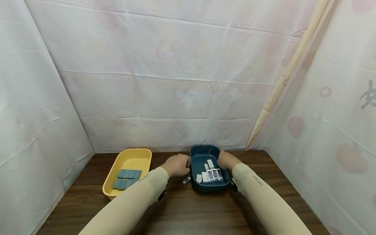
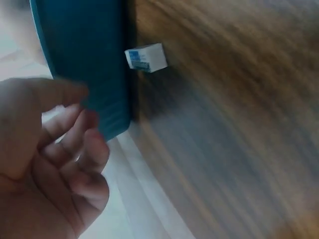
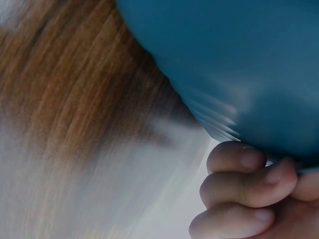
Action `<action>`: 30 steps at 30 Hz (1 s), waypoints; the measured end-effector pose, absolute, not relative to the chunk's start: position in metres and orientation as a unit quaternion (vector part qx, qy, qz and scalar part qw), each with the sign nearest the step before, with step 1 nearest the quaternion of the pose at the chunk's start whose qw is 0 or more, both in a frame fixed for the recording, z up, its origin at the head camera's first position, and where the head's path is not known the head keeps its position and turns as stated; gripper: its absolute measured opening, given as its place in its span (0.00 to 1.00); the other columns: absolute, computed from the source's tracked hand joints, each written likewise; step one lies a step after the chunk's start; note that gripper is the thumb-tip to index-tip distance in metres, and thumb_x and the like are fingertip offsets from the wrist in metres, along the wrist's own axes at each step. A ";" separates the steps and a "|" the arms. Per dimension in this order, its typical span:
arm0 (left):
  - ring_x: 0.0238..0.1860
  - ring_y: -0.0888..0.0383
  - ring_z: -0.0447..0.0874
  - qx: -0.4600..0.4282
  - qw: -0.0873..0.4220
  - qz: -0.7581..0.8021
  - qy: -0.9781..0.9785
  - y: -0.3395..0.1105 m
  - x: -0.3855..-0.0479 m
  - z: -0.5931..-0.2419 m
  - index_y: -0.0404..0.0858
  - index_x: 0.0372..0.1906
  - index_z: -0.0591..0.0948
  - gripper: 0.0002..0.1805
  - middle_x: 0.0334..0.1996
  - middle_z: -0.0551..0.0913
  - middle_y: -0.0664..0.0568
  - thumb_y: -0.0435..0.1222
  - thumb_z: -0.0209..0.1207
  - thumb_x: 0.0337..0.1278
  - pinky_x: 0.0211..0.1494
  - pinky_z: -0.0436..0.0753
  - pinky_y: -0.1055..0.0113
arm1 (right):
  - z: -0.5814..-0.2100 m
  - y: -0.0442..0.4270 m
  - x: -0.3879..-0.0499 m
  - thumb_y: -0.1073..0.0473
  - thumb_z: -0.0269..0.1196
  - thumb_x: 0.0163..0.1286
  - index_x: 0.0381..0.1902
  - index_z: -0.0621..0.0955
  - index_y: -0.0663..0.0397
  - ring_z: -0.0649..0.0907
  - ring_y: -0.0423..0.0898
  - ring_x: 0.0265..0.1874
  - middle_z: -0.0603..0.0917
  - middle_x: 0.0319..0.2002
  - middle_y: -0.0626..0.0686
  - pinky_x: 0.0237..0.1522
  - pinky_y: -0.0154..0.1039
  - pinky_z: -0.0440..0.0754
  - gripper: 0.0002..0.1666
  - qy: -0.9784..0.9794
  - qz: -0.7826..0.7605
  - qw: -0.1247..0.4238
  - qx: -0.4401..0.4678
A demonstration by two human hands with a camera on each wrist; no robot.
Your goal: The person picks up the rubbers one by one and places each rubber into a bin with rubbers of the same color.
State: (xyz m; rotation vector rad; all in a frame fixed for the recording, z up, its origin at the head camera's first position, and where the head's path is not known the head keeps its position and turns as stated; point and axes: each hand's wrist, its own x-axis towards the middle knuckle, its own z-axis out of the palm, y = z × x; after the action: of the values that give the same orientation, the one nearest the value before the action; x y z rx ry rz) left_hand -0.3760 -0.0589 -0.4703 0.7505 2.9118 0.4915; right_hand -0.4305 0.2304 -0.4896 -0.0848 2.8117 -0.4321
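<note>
A dark blue plastic bin (image 1: 202, 150) stands between the two hands on the wooden table. At its left rim is my left hand (image 1: 178, 164), fingers curled; the thumb (image 2: 70, 92) lies over the bin's far corner, and the exact contact is partly hidden. My right hand (image 1: 227, 160) holds the opposite rim, its curled fingers (image 3: 244, 186) against the edge in the right wrist view. Several white eraser-like blocks (image 1: 205, 177), some with black printed labels, lie inside toward the near end. A small white printed block (image 2: 147, 58) sits on the table beside the bin's left wall.
A yellow bin (image 1: 135, 155) at the left holds several grey-blue rectangular blocks (image 1: 126, 174) in rows. Pale patterned sheets (image 1: 176, 98) hang behind and at both sides of the dark wooden table (image 1: 188, 215). A wrapped pole (image 1: 276, 94) leans at the back right.
</note>
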 end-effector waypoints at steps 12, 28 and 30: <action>0.29 0.60 0.82 0.238 0.125 0.175 0.947 -0.062 -0.371 -0.488 0.49 0.32 0.88 0.10 0.27 0.86 0.60 0.41 0.81 0.62 0.35 0.82 0.61 | -0.496 0.228 -0.436 0.60 0.55 0.86 0.86 0.57 0.80 0.86 0.59 0.65 0.74 0.80 0.76 0.69 0.59 0.85 0.42 0.979 -0.140 0.147 -0.024; 0.32 0.59 0.84 0.219 0.113 0.158 0.956 -0.072 -0.375 -0.485 0.44 0.37 0.91 0.13 0.30 0.87 0.60 0.41 0.85 0.55 0.40 0.85 0.59 | -0.495 0.229 -0.438 0.60 0.55 0.86 0.88 0.54 0.79 0.80 0.64 0.77 0.70 0.83 0.76 0.78 0.62 0.79 0.44 0.979 -0.141 0.144 -0.018; 0.33 0.58 0.84 0.220 0.114 0.154 0.956 -0.073 -0.375 -0.485 0.43 0.40 0.91 0.16 0.31 0.87 0.59 0.41 0.87 0.51 0.40 0.86 0.57 | -0.495 0.229 -0.438 0.59 0.55 0.86 0.88 0.54 0.79 0.80 0.65 0.78 0.70 0.83 0.76 0.78 0.62 0.79 0.44 0.979 -0.141 0.144 -0.017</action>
State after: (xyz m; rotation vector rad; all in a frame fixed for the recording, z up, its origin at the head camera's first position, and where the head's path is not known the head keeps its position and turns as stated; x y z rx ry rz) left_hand -0.3747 -0.0726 -0.4851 0.6457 2.8044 0.4528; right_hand -0.4375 0.2290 -0.4951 -0.0479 2.8236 -0.4071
